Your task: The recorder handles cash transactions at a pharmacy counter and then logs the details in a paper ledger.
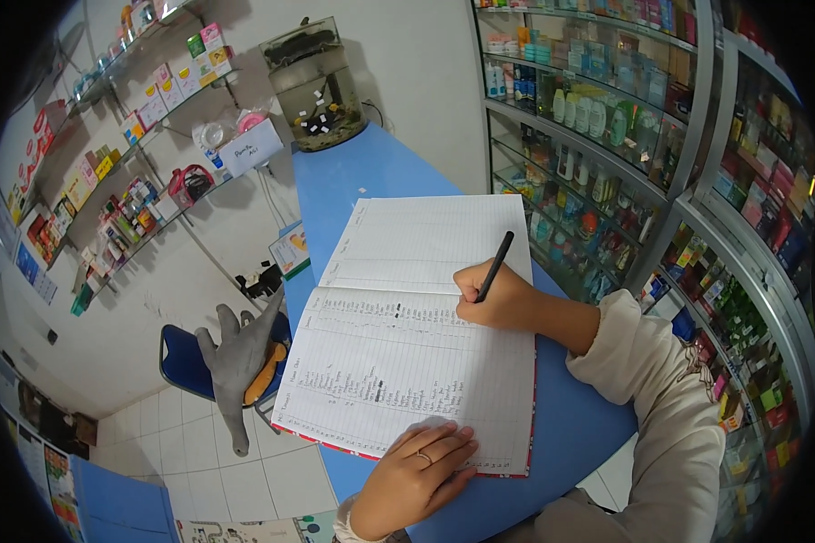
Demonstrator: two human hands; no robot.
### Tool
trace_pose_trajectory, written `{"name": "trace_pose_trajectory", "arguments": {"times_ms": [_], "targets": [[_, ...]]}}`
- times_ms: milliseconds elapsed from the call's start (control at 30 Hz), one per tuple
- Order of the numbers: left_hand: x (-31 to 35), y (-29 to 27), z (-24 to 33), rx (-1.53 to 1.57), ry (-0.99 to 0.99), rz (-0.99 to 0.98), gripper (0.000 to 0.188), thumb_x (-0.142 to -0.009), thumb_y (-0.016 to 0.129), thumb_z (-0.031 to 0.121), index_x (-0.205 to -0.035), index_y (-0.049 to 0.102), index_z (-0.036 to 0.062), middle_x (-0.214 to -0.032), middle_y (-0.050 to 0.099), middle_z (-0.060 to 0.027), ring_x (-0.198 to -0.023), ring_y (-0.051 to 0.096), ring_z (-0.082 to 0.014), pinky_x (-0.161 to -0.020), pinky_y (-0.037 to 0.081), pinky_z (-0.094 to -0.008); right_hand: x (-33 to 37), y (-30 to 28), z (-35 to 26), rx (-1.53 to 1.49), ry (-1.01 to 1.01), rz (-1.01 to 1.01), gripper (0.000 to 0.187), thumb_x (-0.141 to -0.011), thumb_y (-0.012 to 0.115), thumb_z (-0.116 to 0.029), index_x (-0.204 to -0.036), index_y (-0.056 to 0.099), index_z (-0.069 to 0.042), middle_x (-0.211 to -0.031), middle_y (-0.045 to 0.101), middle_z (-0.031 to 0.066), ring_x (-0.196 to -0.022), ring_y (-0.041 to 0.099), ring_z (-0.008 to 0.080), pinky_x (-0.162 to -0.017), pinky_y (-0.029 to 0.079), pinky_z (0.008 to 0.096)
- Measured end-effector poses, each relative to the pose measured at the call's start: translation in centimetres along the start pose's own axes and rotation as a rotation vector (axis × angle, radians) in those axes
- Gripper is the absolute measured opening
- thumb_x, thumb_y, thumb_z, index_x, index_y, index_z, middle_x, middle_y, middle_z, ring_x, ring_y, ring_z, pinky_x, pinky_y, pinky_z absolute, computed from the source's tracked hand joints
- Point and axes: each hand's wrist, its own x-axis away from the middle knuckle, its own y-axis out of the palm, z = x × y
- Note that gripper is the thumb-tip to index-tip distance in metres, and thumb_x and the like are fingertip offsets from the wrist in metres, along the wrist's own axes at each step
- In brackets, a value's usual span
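A large ruled ledger book (426,244) lies open on a blue table. Handwritten columns fill much of its nearer page, while the farther page is mostly blank. My right hand (495,297) grips a black pen (494,267), its tip end hidden by my fingers near the written column by the middle fold. Flat across the book's near edge rests my left hand (424,471), fingers stretched out, a ring on one of them. A red cover edge (335,446) shows beneath the pages.
The blue tabletop (380,172) reaches back to a fish tank (320,86). Glass cabinets (598,118) packed with bottles and boxes line the right. Wall shelves (145,140) hold goods at left. A grey hand-shaped object (235,357) stands by a blue chair (183,362).
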Motion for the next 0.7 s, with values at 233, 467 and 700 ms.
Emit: {"name": "trace_pose_trajectory", "arguments": {"times_ms": [233,467,700], "targets": [[-0.2,-0.1,0.0,-0.032,-0.013,0.008,0.029,-0.078,0.069,0.016,-0.104,0.065,0.0036,-0.111,0.063,-0.0066,-0.109,0.055,-0.0219,-0.091,0.045,-0.0353,-0.1,0.1,0.2,-0.008,0.002,0.053,0.033,-0.071,0.06,0.001,-0.057,0.031,-0.008,-0.051,0.034,-0.0011,-0.049,0.032,0.005,-0.044,0.026,0.0268],[-0.4,0.2,2.0,-0.047,-0.03,0.074,0.027,-0.073,0.068,0.005,-0.099,0.066,-0.0017,-0.105,0.064,-0.0158,-0.102,0.058,-0.0333,-0.089,0.046,-0.0389,-0.6,-0.9,0.6,-0.16,0.105,0.113,0.026,-0.072,0.061,-0.006,-0.058,0.038,-0.008,-0.052,0.04,-0.0002,-0.047,0.036,0.0092,-0.044,0.029,0.0277],[-0.8,0.9,2.9,-0.036,-0.013,0.107,0.024,-0.075,0.068,0.006,-0.098,0.067,-0.0009,-0.101,0.065,-0.016,-0.098,0.06,-0.0337,-0.086,0.048,-0.0392,-0.6,-3.3,2.7,-0.993,0.253,0.549,0.031,-0.086,0.063,-0.025,-0.073,0.041,-0.009,-0.057,0.042,0.0007,-0.041,0.031,0.0073,-0.038,0.022,0.0252]]}}
